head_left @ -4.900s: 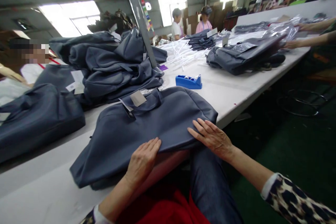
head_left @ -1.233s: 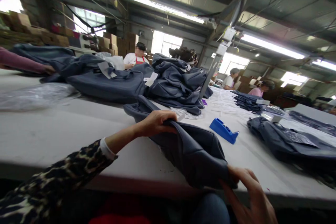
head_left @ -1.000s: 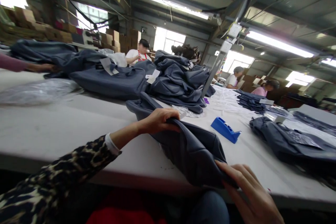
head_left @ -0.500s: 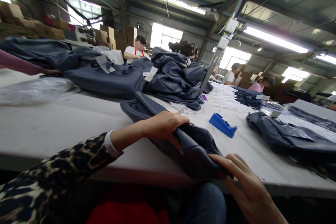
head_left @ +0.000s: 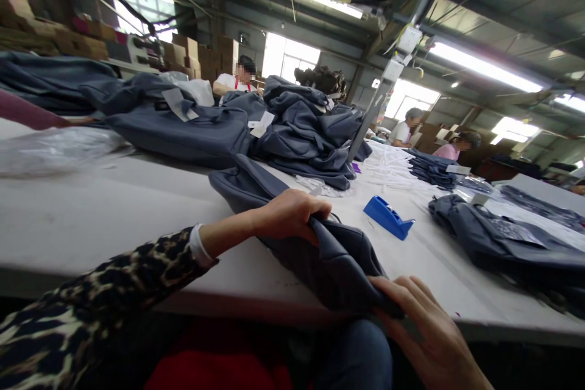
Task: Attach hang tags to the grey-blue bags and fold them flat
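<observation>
A dark blue-grey bag point(head_left: 338, 268) lies slanted across the front edge of the white table point(head_left: 150, 213). My left hand point(head_left: 290, 214) is closed on the bag's upper edge near its middle, thumb and fingers pinching the folded material. My right hand point(head_left: 423, 317) grips the bag's near right corner between the thumb and fingers, partly beyond the table edge. Behind my right hand stands a blue tape dispenser point(head_left: 389, 217), apart from the bag.
A heap of similar bags point(head_left: 306, 134) rises behind, beside a metal post point(head_left: 372, 113). More bags point(head_left: 507, 237) lie at the right. Clear plastic point(head_left: 59, 149) and another person's arm point(head_left: 31, 111) are at the left. Several people sit or stand farther back.
My left hand has risen slightly, lifting and folding the bag's edge a little more. My right hand has shifted slightly downward with the corner. The bags at the far left have moved left.
</observation>
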The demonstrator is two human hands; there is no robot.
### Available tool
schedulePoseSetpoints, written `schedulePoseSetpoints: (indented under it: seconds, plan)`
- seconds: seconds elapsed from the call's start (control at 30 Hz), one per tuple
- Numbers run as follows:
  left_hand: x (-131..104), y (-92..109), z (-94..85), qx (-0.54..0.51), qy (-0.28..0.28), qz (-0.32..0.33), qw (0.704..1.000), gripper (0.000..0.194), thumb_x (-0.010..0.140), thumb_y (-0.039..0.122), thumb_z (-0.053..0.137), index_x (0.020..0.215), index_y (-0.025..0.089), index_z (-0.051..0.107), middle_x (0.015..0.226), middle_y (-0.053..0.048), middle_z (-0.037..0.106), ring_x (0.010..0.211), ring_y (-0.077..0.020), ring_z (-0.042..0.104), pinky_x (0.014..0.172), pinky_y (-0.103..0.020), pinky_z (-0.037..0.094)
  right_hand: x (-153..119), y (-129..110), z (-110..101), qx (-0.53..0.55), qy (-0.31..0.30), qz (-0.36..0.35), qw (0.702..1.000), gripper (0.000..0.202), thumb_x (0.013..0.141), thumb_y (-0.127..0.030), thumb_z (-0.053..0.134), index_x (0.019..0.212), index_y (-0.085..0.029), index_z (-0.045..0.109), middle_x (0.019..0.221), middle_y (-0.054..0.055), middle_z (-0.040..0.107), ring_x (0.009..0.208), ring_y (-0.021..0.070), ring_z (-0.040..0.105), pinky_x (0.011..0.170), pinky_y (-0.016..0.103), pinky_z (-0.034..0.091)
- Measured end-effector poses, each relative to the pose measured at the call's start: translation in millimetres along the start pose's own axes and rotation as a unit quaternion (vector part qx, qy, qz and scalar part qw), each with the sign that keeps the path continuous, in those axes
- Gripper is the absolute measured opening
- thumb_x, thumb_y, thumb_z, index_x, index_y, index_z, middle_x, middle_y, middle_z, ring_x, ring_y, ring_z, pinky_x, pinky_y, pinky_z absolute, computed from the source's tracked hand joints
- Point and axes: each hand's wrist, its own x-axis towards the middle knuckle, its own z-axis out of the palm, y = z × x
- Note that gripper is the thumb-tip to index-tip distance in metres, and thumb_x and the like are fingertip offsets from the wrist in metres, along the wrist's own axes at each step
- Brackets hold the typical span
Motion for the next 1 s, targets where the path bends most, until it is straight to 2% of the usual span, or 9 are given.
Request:
schedulePoseSetpoints:
  seconds: [0.17, 0.3, 0.47, 0.6, 0.67, 0.77, 0.87, 0.93, 1.0]
  plan:
    - [7.8, -2.0, 8.4, 0.015, 0.003, 0.006, 1.000, 0.030, 0.075, 0.044, 0.073, 0.074, 0.019, 0.057, 0.068, 0.004, 0.058, 0.063, -0.0131, 0.051, 0.057, -0.024, 0.024, 10.1, 3.4, -3.5, -0.064, -0.043, 0.001, 0.997, 0.045, 0.097, -0.021, 0.049, 0.140, -0.032, 0.048, 0.093, 0.004, 0.061, 0.083, 0.0197, 0.058, 0.068, 0.031, 0.054]
    - [13.8, -8.2, 9.6, 0.030, -0.008, 0.020, 0.999, 0.032, 0.076, 0.047, 0.074, 0.075, 0.020, 0.057, 0.070, 0.004, 0.058, 0.065, -0.0138, 0.052, 0.058, -0.024, 0.026, 18.4, 6.3, -0.6, -0.078, -0.034, 0.002, 0.996, 0.044, 0.094, -0.016, 0.049, 0.135, -0.031, 0.055, 0.090, 0.005, 0.061, 0.081, 0.0204, 0.056, 0.066, 0.031, 0.053]
    - [-22.7, -5.0, 18.1, 0.043, -0.023, 0.078, 0.996, 0.027, 0.084, 0.044, 0.068, 0.084, 0.020, 0.055, 0.084, -0.001, 0.063, 0.077, -0.0171, 0.056, 0.064, -0.026, 0.033, 8.0, -1.6, 6.5, -0.031, -0.034, -0.030, 0.998, 0.042, 0.096, -0.015, 0.044, 0.134, -0.029, 0.058, 0.083, 0.004, 0.058, 0.079, 0.0183, 0.054, 0.066, 0.028, 0.051]
    - [-76.4, 10.7, 56.7, 0.063, -0.026, 0.066, 0.996, 0.020, 0.089, 0.038, 0.061, 0.095, 0.020, 0.055, 0.089, -0.004, 0.064, 0.084, -0.0196, 0.057, 0.073, -0.029, 0.038, -22.2, -1.2, 25.1, -0.070, -0.015, -0.071, 0.995, 0.037, 0.097, -0.017, 0.046, 0.125, -0.032, 0.065, 0.081, 0.003, 0.057, 0.074, 0.0166, 0.053, 0.068, 0.028, 0.049]
    - [-90.4, 13.1, 82.6, 0.074, -0.026, 0.054, 0.995, 0.026, 0.090, 0.038, 0.060, 0.107, 0.020, 0.055, 0.095, -0.005, 0.064, 0.087, -0.0209, 0.057, 0.075, -0.031, 0.039, -34.5, 10.1, 38.4, -0.098, 0.005, -0.072, 0.993, 0.039, 0.097, -0.015, 0.045, 0.126, -0.033, 0.064, 0.086, 0.003, 0.061, 0.078, 0.0173, 0.055, 0.075, 0.031, 0.049]
    - [-86.0, 7.0, 121.5, 0.129, -0.011, 0.055, 0.990, 0.021, 0.096, 0.027, 0.051, 0.115, 0.021, 0.055, 0.098, -0.006, 0.063, 0.089, -0.0219, 0.056, 0.076, -0.034, 0.039, -41.6, 41.9, 59.6, -0.115, 0.051, -0.021, 0.992, 0.042, 0.092, -0.010, 0.049, 0.130, -0.026, 0.057, 0.098, 0.005, 0.065, 0.090, 0.0212, 0.057, 0.083, 0.037, 0.048]
    - [-70.7, 1.9, 151.9, 0.163, -0.016, 0.039, 0.986, 0.022, 0.097, 0.017, 0.046, 0.115, 0.021, 0.057, 0.099, -0.007, 0.063, 0.090, -0.0224, 0.056, 0.077, -0.036, 0.039, -42.0, 76.9, 80.4, -0.134, 0.045, 0.032, 0.989, 0.034, 0.087, -0.006, 0.051, 0.116, -0.019, 0.062, 0.100, 0.008, 0.066, 0.093, 0.0243, 0.056, 0.084, 0.039, 0.047]
    - [-65.6, 4.7, 162.2, 0.148, -0.041, 0.013, 0.988, 0.021, 0.095, 0.031, 0.055, 0.112, 0.020, 0.058, 0.100, -0.008, 0.063, 0.092, -0.0242, 0.056, 0.079, -0.037, 0.041, -45.3, 92.7, 94.0, -0.162, 0.021, 0.046, 0.986, 0.030, 0.085, -0.004, 0.050, 0.106, -0.019, 0.064, 0.097, 0.008, 0.066, 0.091, 0.0244, 0.054, 0.083, 0.038, 0.047]
    - [-63.6, 11.6, 163.9, 0.119, -0.075, -0.007, 0.990, 0.044, 0.083, 0.057, 0.066, 0.105, 0.019, 0.058, 0.100, -0.008, 0.062, 0.094, -0.0267, 0.056, 0.081, -0.039, 0.042, -52.2, 100.3, 106.4, -0.182, 0.010, 0.053, 0.982, 0.029, 0.085, -0.003, 0.050, 0.104, -0.020, 0.065, 0.096, 0.008, 0.065, 0.090, 0.0241, 0.053, 0.083, 0.037, 0.046]
